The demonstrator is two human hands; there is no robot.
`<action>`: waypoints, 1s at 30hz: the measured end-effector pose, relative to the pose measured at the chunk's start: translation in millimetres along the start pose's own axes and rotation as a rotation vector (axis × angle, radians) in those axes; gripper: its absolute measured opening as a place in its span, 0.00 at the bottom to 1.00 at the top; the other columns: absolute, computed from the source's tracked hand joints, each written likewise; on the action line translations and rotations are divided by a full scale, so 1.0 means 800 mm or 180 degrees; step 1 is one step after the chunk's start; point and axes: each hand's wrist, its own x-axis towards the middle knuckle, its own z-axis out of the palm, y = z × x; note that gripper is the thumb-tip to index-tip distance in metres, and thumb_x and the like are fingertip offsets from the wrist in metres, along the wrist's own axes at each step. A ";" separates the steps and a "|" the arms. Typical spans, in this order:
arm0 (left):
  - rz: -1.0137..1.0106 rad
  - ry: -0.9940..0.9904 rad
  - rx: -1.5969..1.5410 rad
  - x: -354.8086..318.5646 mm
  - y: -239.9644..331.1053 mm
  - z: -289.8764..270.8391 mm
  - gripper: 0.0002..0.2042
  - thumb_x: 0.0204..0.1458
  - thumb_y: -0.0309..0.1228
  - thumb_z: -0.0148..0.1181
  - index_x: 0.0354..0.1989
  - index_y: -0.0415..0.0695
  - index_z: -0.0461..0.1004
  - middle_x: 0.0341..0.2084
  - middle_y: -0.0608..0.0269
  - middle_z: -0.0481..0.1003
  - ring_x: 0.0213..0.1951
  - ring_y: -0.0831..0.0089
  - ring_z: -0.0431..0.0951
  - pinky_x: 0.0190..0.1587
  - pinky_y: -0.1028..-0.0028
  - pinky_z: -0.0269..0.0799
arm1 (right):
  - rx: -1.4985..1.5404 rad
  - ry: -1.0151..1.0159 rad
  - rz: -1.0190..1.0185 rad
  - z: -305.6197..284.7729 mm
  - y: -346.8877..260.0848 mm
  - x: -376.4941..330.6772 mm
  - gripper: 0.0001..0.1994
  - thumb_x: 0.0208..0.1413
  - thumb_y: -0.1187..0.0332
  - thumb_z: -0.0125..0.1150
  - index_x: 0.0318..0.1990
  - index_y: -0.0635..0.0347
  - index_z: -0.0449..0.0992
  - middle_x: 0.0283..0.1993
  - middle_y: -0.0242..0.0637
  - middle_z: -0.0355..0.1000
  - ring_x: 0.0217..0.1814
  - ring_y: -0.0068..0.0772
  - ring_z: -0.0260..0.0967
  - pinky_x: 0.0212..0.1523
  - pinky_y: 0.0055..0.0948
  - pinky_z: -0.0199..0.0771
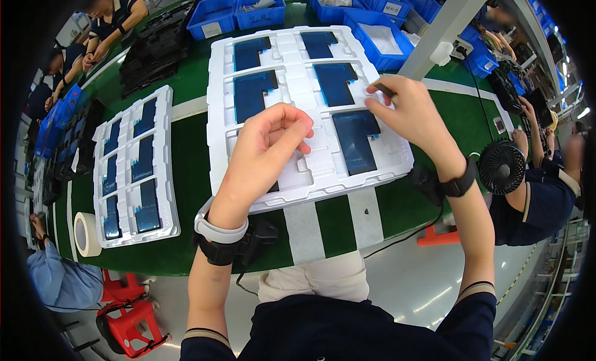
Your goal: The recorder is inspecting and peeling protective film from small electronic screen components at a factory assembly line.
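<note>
A large white plastic tray [298, 81] lies in front of me, its recesses holding several notched flat black parts under blue film. Over its middle, my left hand [270, 153] is closed, thumb against curled fingers; whatever it may hold is hidden. My right hand [413, 112] hovers above the tray's right side, pinching a small dark strip [385, 91] whose kind I cannot make out. The nearest film-covered part [355, 140] sits below and left of that hand. Another part [334, 84] rests farther back. My left hand covers some of the tray's left recesses.
A smaller white tray [162, 168] of similar parts stands at left, beside a tape roll [87, 235]. Blue bins [379, 41] line the back near a metal post [444, 31]. Black trays [155, 50] are stacked back left. A fan [501, 166] and co-workers are at right.
</note>
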 end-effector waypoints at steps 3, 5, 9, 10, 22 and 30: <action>0.0017 -0.0012 -0.0043 0.000 0.000 0.000 0.09 0.54 0.31 0.55 0.34 0.37 0.70 0.28 0.62 0.74 0.28 0.80 0.73 0.34 0.81 0.67 | 0.0018 -0.0377 0.0290 0.008 0.004 0.012 0.15 0.44 0.65 0.61 0.39 0.66 0.76 0.26 0.43 0.70 0.27 0.32 0.65 0.30 0.30 0.66; 0.0008 -0.0013 -0.0018 0.000 -0.001 0.000 0.09 0.54 0.31 0.55 0.34 0.37 0.70 0.28 0.62 0.74 0.28 0.80 0.73 0.34 0.81 0.67 | 0.0062 -0.0534 0.0292 0.015 0.004 0.010 0.16 0.45 0.65 0.61 0.40 0.66 0.76 0.29 0.45 0.71 0.29 0.34 0.67 0.33 0.31 0.67; -0.0009 -0.0027 -0.0032 0.000 0.000 0.000 0.09 0.54 0.31 0.55 0.34 0.37 0.70 0.28 0.63 0.74 0.28 0.80 0.73 0.34 0.81 0.67 | 0.0169 -0.0640 0.0184 0.024 0.010 0.008 0.18 0.45 0.64 0.61 0.42 0.66 0.75 0.32 0.45 0.71 0.34 0.36 0.68 0.37 0.32 0.68; -0.0001 -0.0035 -0.0038 0.000 0.000 0.000 0.08 0.54 0.31 0.55 0.34 0.37 0.70 0.28 0.63 0.74 0.28 0.80 0.73 0.34 0.81 0.68 | 0.0241 -0.0645 0.0152 0.026 0.010 0.008 0.18 0.45 0.64 0.61 0.42 0.67 0.75 0.31 0.44 0.70 0.34 0.35 0.68 0.38 0.31 0.67; -0.0035 -0.0020 0.0013 -0.001 0.000 0.000 0.09 0.54 0.31 0.55 0.35 0.37 0.70 0.30 0.63 0.73 0.29 0.79 0.74 0.35 0.81 0.68 | 0.2245 -0.0719 0.1866 0.028 -0.017 0.032 0.12 0.49 0.66 0.61 0.39 0.60 0.69 0.18 0.20 0.53 0.16 0.13 0.44 0.16 0.18 0.42; 0.0498 0.1149 0.0005 0.000 0.000 0.004 0.19 0.53 0.34 0.58 0.49 0.37 0.63 0.48 0.58 0.64 0.38 0.77 0.72 0.40 0.78 0.66 | 0.2287 -0.0861 0.0286 0.001 -0.034 0.009 0.11 0.46 0.74 0.62 0.34 0.57 0.65 0.25 0.24 0.64 0.23 0.11 0.52 0.23 0.16 0.51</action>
